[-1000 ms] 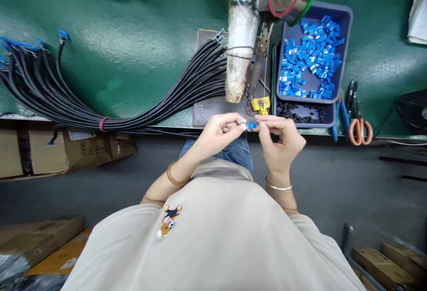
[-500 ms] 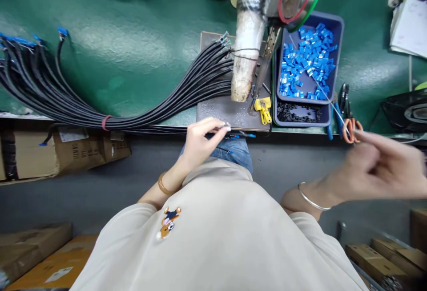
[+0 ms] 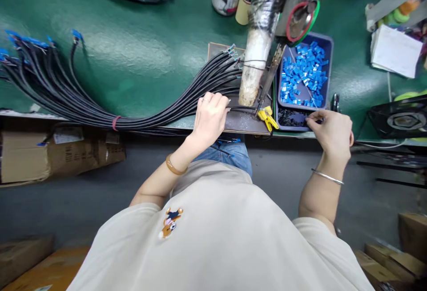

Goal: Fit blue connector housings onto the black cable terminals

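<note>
My left hand (image 3: pixel 211 116) is closed over a black cable (image 3: pixel 243 107) at the bench's front edge. The cable's end sticks out to the right of the fingers, below a whitish nozzle (image 3: pixel 249 86). More black cables (image 3: pixel 173 111) lie beside this hand in a bundle, bound by a red tie (image 3: pixel 115 123). At the right, my right hand (image 3: pixel 333 133) has thumb and forefinger pinched together at the corner of a tray of small black parts (image 3: pixel 290 118). Whatever sits between those fingertips is too small to make out. Behind lies a tray of blue connectors (image 3: pixel 303 75).
A yellow clip (image 3: pixel 267 117) rests on the brown board (image 3: pixel 233 124) beneath the nozzle. Scissors with red and green handles (image 3: pixel 302 22) hang above. Farther right are white papers (image 3: pixel 395 50) and a black fan (image 3: pixel 400 117). Cardboard boxes (image 3: pixel 63 153) stand below the bench.
My left hand has moved up and right, from the bench edge onto the cables. My right hand has swung left from the far right to the black-parts tray. The view has shifted slightly.
</note>
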The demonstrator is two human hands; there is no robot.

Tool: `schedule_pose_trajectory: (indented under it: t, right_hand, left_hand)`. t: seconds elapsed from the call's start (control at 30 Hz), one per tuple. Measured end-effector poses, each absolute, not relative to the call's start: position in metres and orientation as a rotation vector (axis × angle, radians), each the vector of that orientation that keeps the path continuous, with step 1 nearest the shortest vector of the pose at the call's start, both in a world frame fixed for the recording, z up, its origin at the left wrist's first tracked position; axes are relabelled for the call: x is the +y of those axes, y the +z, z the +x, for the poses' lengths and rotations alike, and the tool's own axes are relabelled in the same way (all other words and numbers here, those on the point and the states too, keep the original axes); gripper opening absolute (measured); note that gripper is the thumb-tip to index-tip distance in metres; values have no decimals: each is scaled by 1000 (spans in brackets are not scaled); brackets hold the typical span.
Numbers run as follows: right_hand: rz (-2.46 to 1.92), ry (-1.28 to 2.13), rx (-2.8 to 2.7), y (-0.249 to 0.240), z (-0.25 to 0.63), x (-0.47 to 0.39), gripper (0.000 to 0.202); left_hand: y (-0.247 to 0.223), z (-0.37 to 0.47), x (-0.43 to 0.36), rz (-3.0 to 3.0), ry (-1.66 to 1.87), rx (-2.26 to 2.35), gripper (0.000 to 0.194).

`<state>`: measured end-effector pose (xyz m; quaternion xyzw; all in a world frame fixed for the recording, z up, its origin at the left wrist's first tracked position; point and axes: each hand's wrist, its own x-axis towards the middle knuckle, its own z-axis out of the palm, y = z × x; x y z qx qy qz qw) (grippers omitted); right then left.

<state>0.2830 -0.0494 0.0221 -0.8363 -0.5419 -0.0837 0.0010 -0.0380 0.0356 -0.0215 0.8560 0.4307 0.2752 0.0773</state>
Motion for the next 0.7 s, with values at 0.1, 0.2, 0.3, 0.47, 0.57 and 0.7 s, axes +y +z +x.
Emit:
schedule_pose_trajectory:
  t: [0.1, 0.2, 0.3, 0.47, 0.57, 0.7]
  right_hand:
    - [-2609, -241, -1677, 27, 274, -51, 11]
    - [-2476, -244, -1516, 33, 260, -58, 8]
    - [-2201, -123, -1320, 43, 238, -70, 9]
    - [-1927, 490, -1418, 55, 197, -91, 10]
    - [-1831, 602, -1801, 45, 185, -94, 8]
    - [-1930, 286, -1840, 19, 180, -79, 11]
  left_hand:
    - [-18, -42, 32, 2550, 850, 1247, 18]
    - [-18, -43, 32, 2530, 897, 1163, 24]
    - [-17, -43, 31, 2466, 911, 952, 25]
    - [1, -45, 19, 2327, 584, 455, 20]
    - [16, -44, 12, 2241, 354, 199, 19]
    - [32, -37, 0, 2439, 159, 201, 20]
